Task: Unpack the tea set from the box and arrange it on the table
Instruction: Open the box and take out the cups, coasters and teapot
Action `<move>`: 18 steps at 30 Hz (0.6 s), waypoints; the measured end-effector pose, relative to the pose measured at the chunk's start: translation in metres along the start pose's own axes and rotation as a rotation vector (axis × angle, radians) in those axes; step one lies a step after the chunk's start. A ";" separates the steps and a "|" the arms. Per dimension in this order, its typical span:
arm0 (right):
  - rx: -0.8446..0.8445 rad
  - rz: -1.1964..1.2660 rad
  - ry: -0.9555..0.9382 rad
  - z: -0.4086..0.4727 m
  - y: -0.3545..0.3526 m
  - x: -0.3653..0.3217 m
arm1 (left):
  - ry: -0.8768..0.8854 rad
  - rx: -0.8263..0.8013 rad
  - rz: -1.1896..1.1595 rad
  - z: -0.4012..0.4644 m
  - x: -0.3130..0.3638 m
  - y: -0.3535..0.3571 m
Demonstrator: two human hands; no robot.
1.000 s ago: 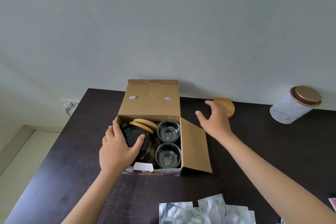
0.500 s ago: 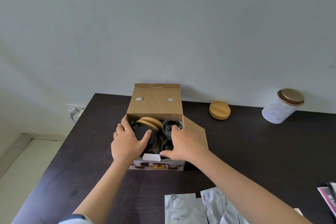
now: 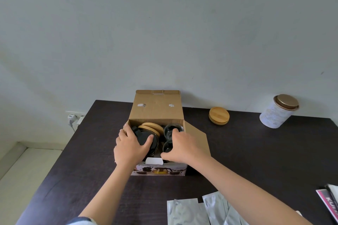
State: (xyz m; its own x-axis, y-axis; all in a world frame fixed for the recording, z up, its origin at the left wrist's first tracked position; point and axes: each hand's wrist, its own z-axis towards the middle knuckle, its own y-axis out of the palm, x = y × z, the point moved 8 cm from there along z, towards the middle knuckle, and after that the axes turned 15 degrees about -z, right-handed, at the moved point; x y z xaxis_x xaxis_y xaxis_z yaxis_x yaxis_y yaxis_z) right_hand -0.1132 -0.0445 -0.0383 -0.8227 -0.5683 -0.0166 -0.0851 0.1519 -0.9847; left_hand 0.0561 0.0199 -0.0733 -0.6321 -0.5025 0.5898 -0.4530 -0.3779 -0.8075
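An open cardboard box (image 3: 155, 111) stands at the back middle of the dark table (image 3: 256, 151). Inside it are a glass teapot with a black lid (image 3: 146, 136), two bamboo coasters (image 3: 152, 126) and two glass cups. My left hand (image 3: 130, 147) grips the teapot from above at the box's left side. My right hand (image 3: 182, 149) reaches into the right side, its fingers curled over the near glass cup (image 3: 166, 147), which it mostly hides. The far glass cup (image 3: 171, 128) shows beyond my fingertips. Another bamboo coaster (image 3: 219, 115) lies on the table to the right of the box.
A white tin with a gold lid (image 3: 276, 113) stands at the back right. Several foil packets (image 3: 190, 212) lie at the near edge, and a magazine (image 3: 329, 201) at the far right. A wall plug (image 3: 70, 118) sits left of the table.
My right hand came back from the coaster on the table into the box and settled over the near cup. My left hand has stayed on the teapot.
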 end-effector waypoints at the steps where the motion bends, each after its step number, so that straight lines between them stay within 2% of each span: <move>1: 0.006 0.026 0.000 0.000 -0.003 0.001 | 0.000 0.000 0.001 0.000 0.000 0.000; 6: 0.176 -0.090 0.041 -0.004 -0.042 0.019 | 0.000 -0.005 -0.002 0.000 0.000 -0.001; 9: 0.200 -0.012 0.131 -0.005 -0.054 0.050 | 0.004 -0.012 -0.013 -0.001 0.002 -0.001; 14: 0.123 0.164 0.345 -0.011 -0.020 0.124 | 0.007 -0.008 -0.008 -0.001 0.001 -0.002; 18: -0.028 0.175 0.524 -0.012 0.038 0.174 | 0.008 -0.008 -0.002 0.001 -0.001 0.000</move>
State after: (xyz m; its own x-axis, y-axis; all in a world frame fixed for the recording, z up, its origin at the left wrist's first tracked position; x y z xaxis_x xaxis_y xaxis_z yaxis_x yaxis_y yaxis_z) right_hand -0.2666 -0.1276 -0.0769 -0.9950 -0.0552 -0.0838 0.0687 0.2335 -0.9699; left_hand 0.0575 0.0203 -0.0737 -0.6361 -0.4952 0.5917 -0.4597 -0.3727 -0.8061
